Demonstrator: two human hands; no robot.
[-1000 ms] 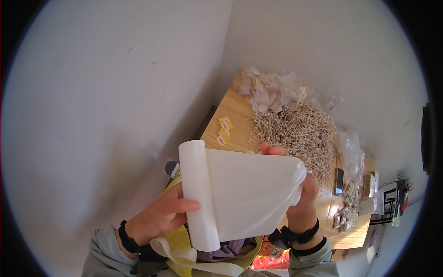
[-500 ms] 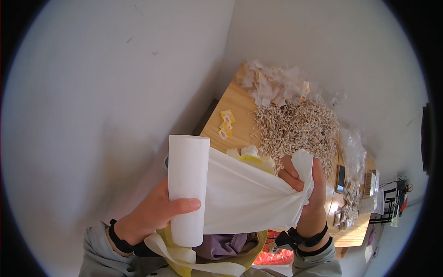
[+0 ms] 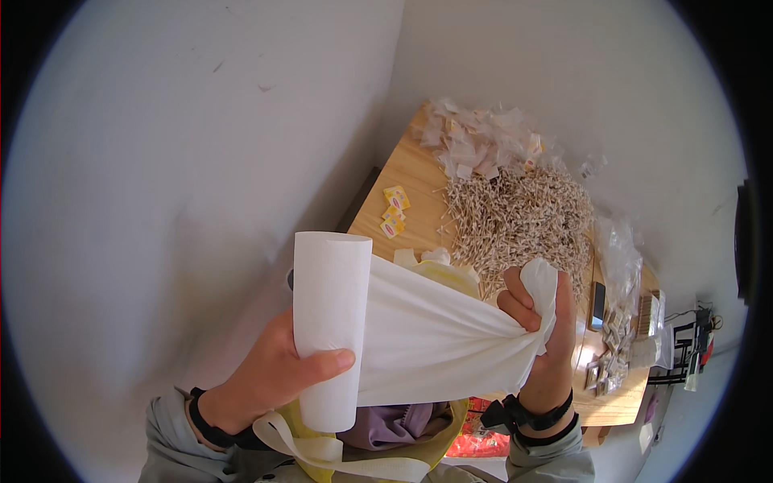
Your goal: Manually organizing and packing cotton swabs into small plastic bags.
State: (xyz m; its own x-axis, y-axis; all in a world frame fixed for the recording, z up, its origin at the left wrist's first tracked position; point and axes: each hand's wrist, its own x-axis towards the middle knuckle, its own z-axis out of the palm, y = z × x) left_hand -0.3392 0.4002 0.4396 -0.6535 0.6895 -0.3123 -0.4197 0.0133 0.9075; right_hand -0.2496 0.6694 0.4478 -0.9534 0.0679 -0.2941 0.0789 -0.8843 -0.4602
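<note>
A white roll of soft, paper-like sheet (image 3: 332,310) stands upright in my left hand (image 3: 278,366). The thumb lies across its front and the other fingers are hidden behind it. From the roll a loose white sheet (image 3: 435,330) stretches to the right, its far end bunched into folds. My right hand (image 3: 547,330) is closed on that bunched end, and a crumpled tip sticks up out of the fist. Below the sheet, close to my body, is a yellow-edged bag (image 3: 455,443) with a pale strap and purple cloth (image 3: 386,427) in it.
Ahead is a wooden table (image 3: 403,165) with a big heap of cotton swabs (image 3: 519,221). Clear plastic bags (image 3: 483,137) lie behind the heap, yellow-and-white cards (image 3: 394,211) to its left. A dark phone (image 3: 597,306) and small packs (image 3: 616,346) lie at right. White walls enclose the table.
My right hand has moved slightly right with the bunched end, drawing the sheet into tighter folds. My left hand still holds the roll, which has shifted very little.
</note>
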